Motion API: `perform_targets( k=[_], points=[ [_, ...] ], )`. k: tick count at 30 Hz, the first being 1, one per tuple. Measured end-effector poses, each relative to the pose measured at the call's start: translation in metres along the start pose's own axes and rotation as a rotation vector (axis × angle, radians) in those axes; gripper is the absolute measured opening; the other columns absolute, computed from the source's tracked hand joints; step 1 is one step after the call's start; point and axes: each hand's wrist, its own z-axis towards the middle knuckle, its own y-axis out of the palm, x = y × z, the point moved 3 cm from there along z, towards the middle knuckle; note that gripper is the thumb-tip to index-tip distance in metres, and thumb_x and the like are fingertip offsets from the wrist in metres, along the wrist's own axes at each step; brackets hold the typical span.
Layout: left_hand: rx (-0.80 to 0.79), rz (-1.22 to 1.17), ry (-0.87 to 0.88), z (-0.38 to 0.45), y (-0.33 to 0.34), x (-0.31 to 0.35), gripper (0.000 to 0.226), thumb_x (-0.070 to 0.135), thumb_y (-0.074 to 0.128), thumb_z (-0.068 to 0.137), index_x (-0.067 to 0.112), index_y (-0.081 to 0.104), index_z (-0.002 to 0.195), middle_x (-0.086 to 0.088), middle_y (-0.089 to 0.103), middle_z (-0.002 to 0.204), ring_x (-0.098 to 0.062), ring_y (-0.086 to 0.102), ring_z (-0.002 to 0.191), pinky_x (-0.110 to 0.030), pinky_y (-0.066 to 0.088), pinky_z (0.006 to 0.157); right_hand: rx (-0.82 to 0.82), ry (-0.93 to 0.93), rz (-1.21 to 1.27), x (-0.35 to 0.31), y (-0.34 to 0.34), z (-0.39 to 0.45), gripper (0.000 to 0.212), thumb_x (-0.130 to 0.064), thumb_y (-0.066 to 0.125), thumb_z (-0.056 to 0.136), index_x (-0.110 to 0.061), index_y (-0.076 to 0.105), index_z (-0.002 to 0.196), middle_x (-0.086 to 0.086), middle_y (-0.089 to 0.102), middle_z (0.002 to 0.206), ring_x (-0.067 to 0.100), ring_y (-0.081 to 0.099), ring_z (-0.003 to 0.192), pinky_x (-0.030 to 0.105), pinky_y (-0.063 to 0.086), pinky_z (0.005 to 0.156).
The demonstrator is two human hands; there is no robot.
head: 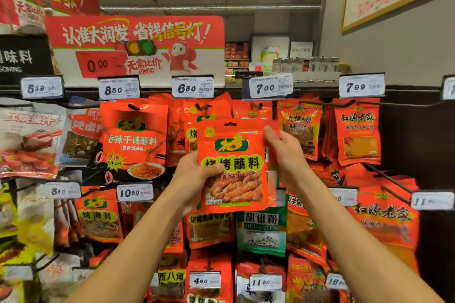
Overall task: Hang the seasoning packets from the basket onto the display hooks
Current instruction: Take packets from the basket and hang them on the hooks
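I hold an orange-red seasoning packet with a green logo and a picture of grilled meat up in front of the display. My left hand grips its lower left side, thumb across the front. My right hand holds its right edge, fingers behind the packet. The packet's hang hole sits just below the hook under the 6.80 price tag, where matching packets hang. The basket is out of view.
Rows of hooks carry red seasoning packets on every side, with a green pepper packet below. Price tags line the top rail. A bare black hook juts out at the right. A red promotional sign stands above.
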Motion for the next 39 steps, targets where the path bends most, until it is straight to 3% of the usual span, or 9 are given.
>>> perform_targets(
  k=[2,5,7,11,19,23,28,33,39],
  points=[
    [-0.002,-0.018,-0.003,-0.004,0.001,0.003,0.017,-0.007,0.068,0.087,0.004,0.066,0.100,-0.008,0.062,0.067,-0.017,0.053,0.053,-0.028,0.045,0.049,0.071,-0.059,-0.077,-0.014,0.004,0.002,0.014,-0.036,0.069,0.094,-0.025,0.075,0.088,0.006,0.079,0.084,0.019,0.076,0.073,0.029,0.058,0.060],
    [0.060,-0.048,0.012,-0.007,-0.007,0.011,0.020,-0.006,0.070,0.086,0.000,0.064,0.104,-0.014,0.062,0.075,-0.021,0.055,0.057,-0.030,0.047,0.049,0.190,-0.126,-0.105,-0.035,-0.002,0.010,0.017,-0.034,0.072,0.092,-0.022,0.072,0.080,-0.001,0.077,0.072,0.015,0.075,0.065,0.031,0.059,0.056],
    [0.088,-0.042,0.025,-0.008,-0.012,0.016,0.020,-0.006,0.070,0.086,0.000,0.064,0.104,-0.020,0.063,0.083,-0.025,0.057,0.065,-0.035,0.049,0.055,0.275,-0.106,-0.112,-0.044,-0.008,0.016,0.024,-0.035,0.073,0.088,-0.016,0.066,0.076,0.002,0.076,0.071,0.020,0.074,0.066,0.044,0.062,0.063],
    [0.118,0.002,0.035,-0.010,-0.019,0.022,0.021,-0.007,0.068,0.087,-0.001,0.066,0.107,-0.021,0.075,0.097,-0.033,0.071,0.079,-0.046,0.059,0.073,0.327,-0.071,-0.212,-0.047,-0.009,0.023,0.026,-0.033,0.071,0.085,-0.033,0.070,0.059,0.000,0.073,0.064,0.020,0.073,0.059,0.045,0.057,0.062],
    [0.121,-0.007,0.066,-0.013,-0.027,0.028,0.017,-0.006,0.069,0.087,0.008,0.065,0.096,-0.009,0.076,0.079,-0.022,0.072,0.064,-0.032,0.055,0.049,0.403,-0.082,-0.359,-0.058,-0.006,0.036,0.023,-0.032,0.069,0.077,-0.017,0.066,0.059,0.010,0.072,0.066,0.031,0.070,0.061,0.039,0.050,0.058],
    [0.131,-0.020,0.080,-0.013,-0.029,0.029,0.018,-0.008,0.068,0.086,0.010,0.067,0.090,-0.008,0.075,0.075,-0.020,0.068,0.061,-0.029,0.051,0.046,0.456,-0.137,-0.502,-0.066,-0.006,0.041,0.030,-0.031,0.067,0.074,-0.002,0.067,0.067,0.010,0.068,0.063,0.019,0.057,0.057,0.037,0.042,0.055],
    [0.121,-0.018,0.079,-0.009,-0.032,0.025,0.016,-0.007,0.069,0.086,0.005,0.067,0.097,-0.012,0.075,0.083,-0.024,0.069,0.068,-0.033,0.055,0.055,0.394,-0.097,-0.475,-0.062,-0.008,0.043,0.030,-0.041,0.078,0.074,-0.012,0.074,0.071,-0.003,0.074,0.065,0.017,0.072,0.064,0.039,0.056,0.062],
    [0.112,-0.014,0.072,-0.005,-0.031,0.021,0.016,-0.006,0.069,0.087,0.005,0.067,0.098,-0.011,0.076,0.084,-0.022,0.070,0.069,-0.034,0.056,0.056,0.473,-0.139,-0.516,-0.059,-0.010,0.046,0.040,-0.044,0.081,0.077,-0.014,0.065,0.057,-0.008,0.063,0.056,0.015,0.055,0.057,0.032,0.039,0.054],
    [0.110,-0.014,0.078,-0.003,-0.035,0.019,0.018,-0.005,0.070,0.086,0.002,0.065,0.102,-0.013,0.074,0.084,-0.025,0.068,0.068,-0.033,0.054,0.053,0.470,-0.132,-0.662,-0.057,-0.006,0.050,0.036,-0.043,0.076,0.083,-0.020,0.066,0.057,-0.012,0.066,0.057,0.009,0.063,0.059,0.026,0.044,0.052]
  ],
)
